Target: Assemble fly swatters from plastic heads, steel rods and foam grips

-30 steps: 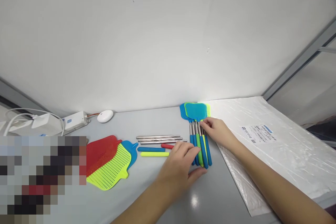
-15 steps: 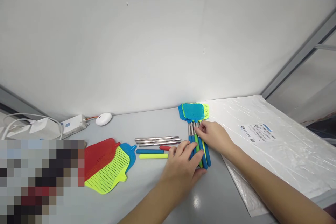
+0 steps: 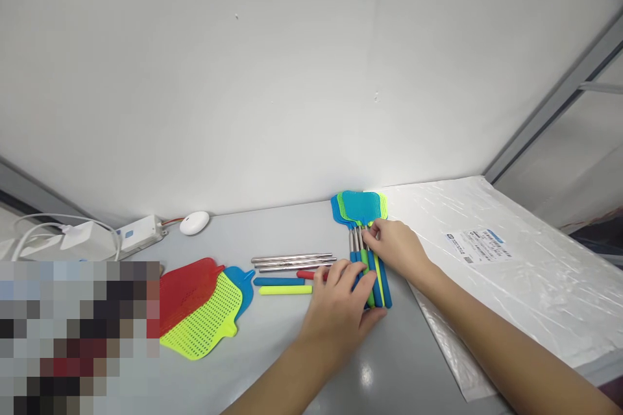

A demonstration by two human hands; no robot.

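Several fly swatters lie side by side in a stack, their blue and green mesh heads (image 3: 361, 205) at the back and their blue and green handles (image 3: 384, 285) toward me. With thumb and fingertips, my right hand (image 3: 395, 245) pinches a swatter at its metal shaft, just below the heads. My left hand (image 3: 338, 301) lies across the handles with its fingers apart; its thumb is at their near ends. Left of that hand are a blue handle (image 3: 279, 281), a yellow handle (image 3: 286, 290) and a red handle (image 3: 306, 275), partly covered by the fingers.
Metal rods (image 3: 292, 260) lie behind the loose handles. Farther left, a red swatter head (image 3: 187, 288), a yellow-green one (image 3: 209, 318) and a blue one (image 3: 247, 292) overlap. A white plastic package (image 3: 535, 298) covers the right side. Power adapters (image 3: 87, 241) and a white disc (image 3: 195, 223) stand back left.
The top blue swatter has shifted slightly right, and its handle end is now nearly level with the others. My left thumb has moved a little to the right.
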